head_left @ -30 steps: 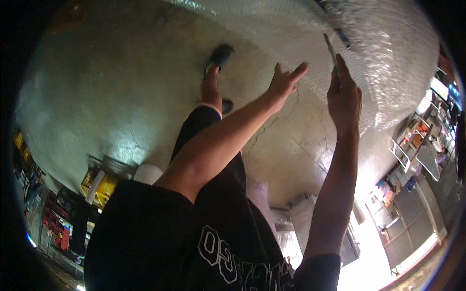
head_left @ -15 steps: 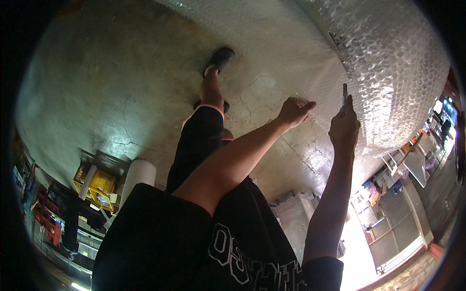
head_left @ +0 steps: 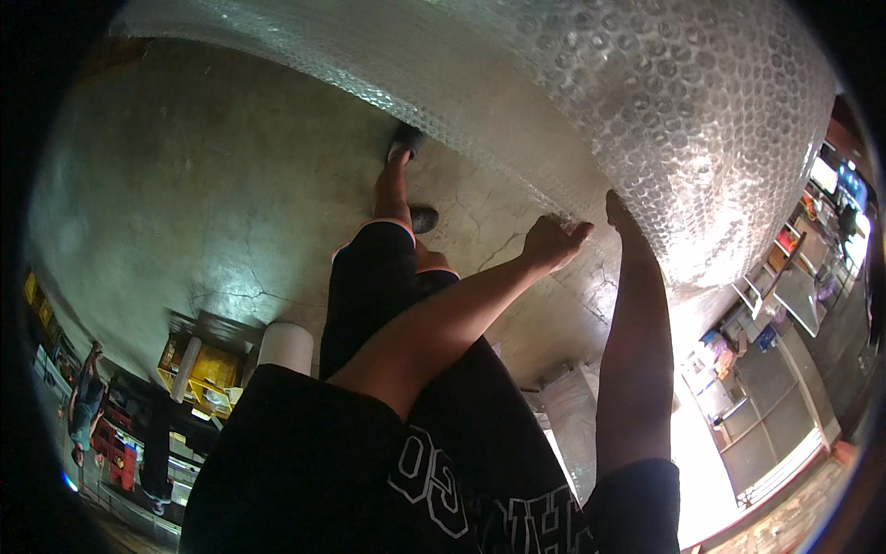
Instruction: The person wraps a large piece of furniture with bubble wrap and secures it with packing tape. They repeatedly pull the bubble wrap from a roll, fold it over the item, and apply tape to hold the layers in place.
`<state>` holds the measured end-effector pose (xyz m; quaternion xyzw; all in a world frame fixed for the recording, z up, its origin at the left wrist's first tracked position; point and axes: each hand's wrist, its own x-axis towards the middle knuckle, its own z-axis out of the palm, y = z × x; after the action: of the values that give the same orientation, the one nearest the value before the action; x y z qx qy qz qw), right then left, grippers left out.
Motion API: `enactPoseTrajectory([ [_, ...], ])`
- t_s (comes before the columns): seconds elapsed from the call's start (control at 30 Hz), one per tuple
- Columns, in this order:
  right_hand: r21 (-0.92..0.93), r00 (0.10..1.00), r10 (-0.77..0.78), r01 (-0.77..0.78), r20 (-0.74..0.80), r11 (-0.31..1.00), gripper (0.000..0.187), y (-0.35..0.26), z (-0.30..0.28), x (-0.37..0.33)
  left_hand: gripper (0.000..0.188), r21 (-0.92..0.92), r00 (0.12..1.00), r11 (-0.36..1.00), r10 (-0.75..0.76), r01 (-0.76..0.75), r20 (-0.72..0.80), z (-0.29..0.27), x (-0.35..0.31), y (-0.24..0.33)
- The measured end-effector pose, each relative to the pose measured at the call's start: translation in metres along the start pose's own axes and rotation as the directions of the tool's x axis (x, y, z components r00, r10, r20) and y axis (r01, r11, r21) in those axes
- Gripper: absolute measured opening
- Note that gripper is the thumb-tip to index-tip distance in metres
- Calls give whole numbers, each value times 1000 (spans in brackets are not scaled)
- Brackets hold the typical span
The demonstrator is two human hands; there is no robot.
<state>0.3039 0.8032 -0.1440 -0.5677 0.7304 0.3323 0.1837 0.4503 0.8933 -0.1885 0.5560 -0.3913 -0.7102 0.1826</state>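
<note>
A large roll of clear bubble wrap (head_left: 683,120) fills the upper right, and a loose sheet of bubble wrap (head_left: 443,115) stretches from it toward the upper left above the floor. At the sheet's near edge, my left hand (head_left: 556,244) is closed on the wrap, thumb pointing right. My right hand (head_left: 622,216) is beside the roll, right of the left hand, with its fingers curled and partly hidden. The slim box cutter it held a moment ago does not show now.
Cracked concrete floor (head_left: 185,166) spreads beneath the wrap. My legs and dark shoes (head_left: 424,219) are near the centre. A yellow crate (head_left: 214,367) and a white roll (head_left: 287,348) stand at lower left. Another person (head_left: 85,406) is at far left. Shelving and a bright doorway lie at right.
The sheet has swung down over more of the floor and nearer me. My right hand has moved left and slightly down toward my left hand; the cutter has dropped out of sight.
</note>
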Motion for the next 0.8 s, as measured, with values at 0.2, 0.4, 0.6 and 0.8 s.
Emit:
enactPoseTrajectory([
  [0.2, 210, 964, 236, -257, 120, 943, 58, -66, -20, -125, 69, 209, 999, 977, -36, 38, -13, -15, 9, -14],
  [0.4, 340, 962, 270, -268, 42, 902, 60, -63, -1, -121, 59, 623, 967, 744, 238, -242, 91, -15, 6, -4],
  [0.6, 269, 918, 116, -230, 380, 935, 33, -56, 145, -220, 56, 491, 998, 869, 46, -66, 52, -60, -32, -8],
  [0.8, 570, 963, 183, -265, 198, 778, 53, -97, 155, -301, 54, 560, 977, 825, 177, -80, -120, -195, -146, -105],
])
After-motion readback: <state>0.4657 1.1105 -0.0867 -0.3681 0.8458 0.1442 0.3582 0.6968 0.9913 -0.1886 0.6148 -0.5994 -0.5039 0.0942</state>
